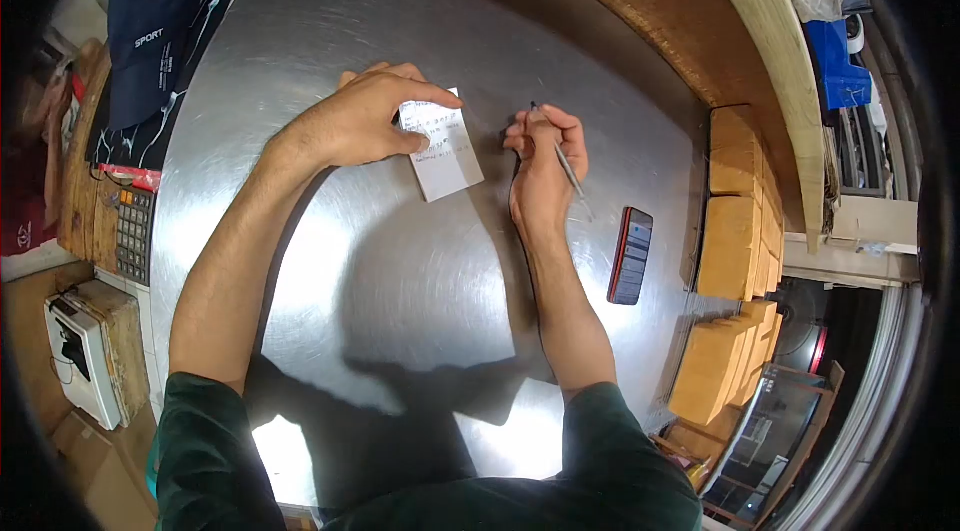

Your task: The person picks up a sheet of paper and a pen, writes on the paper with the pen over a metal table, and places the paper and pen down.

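Observation:
A small white notepad (446,169) with handwriting on its upper part lies on the shiny metal table (420,261). My left hand (382,116) rests over the pad's left side, index finger across its top and thumb on its left edge. To the right of the pad, my right hand (545,146) is closed around a slim pen (568,169), its tip pointing away from me and its rear end toward the lower right. The right hand does not touch the pad.
A phone (631,256) in a red case lies right of my right forearm. Yellow-orange boxes (728,241) line the table's right edge. At the left are a dark cap (150,36), a calculator (133,234) and a white device (85,356). A wooden ledge (745,6) borders the upper right.

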`<action>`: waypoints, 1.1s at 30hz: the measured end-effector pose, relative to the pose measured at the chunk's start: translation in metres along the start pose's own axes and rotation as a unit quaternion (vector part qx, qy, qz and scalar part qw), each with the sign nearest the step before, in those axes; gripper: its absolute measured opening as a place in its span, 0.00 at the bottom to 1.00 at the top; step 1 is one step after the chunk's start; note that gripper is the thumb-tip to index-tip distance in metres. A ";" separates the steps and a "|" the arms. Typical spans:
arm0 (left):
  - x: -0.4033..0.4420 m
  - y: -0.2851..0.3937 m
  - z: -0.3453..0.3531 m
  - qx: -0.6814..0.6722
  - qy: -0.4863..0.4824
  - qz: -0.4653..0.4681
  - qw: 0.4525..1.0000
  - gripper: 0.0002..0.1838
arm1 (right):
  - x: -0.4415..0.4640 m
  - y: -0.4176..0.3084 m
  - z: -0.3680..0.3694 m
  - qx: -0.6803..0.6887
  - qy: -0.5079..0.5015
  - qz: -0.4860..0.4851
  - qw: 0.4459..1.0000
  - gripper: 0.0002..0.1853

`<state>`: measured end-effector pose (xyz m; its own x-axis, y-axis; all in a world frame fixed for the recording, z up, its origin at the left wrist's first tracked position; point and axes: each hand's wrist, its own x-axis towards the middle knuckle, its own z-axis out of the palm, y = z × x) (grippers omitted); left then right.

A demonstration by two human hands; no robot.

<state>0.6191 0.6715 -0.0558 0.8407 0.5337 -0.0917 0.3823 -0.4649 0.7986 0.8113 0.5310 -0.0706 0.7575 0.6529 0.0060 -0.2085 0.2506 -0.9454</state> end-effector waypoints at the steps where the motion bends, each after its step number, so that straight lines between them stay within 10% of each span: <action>1: 0.000 -0.001 0.000 0.001 0.000 -0.001 1.000 0.29 | -0.002 0.000 0.001 0.001 0.000 0.001 1.000 0.16; 15: -0.001 0.009 -0.008 -0.054 -0.027 0.004 0.998 0.31 | -0.011 0.001 -0.005 -0.317 -0.267 -0.115 0.903 0.09; 33: 0.003 -0.005 -0.007 -0.090 -0.023 0.054 0.994 0.31 | -0.015 -0.007 0.004 -0.258 -0.231 -0.052 0.937 0.08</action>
<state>0.6169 0.6807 -0.0556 0.8917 0.4521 -0.0233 0.2168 -0.3812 0.8987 0.7991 0.5222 -0.0633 0.3843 0.9135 0.1336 0.2687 0.0278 -0.9628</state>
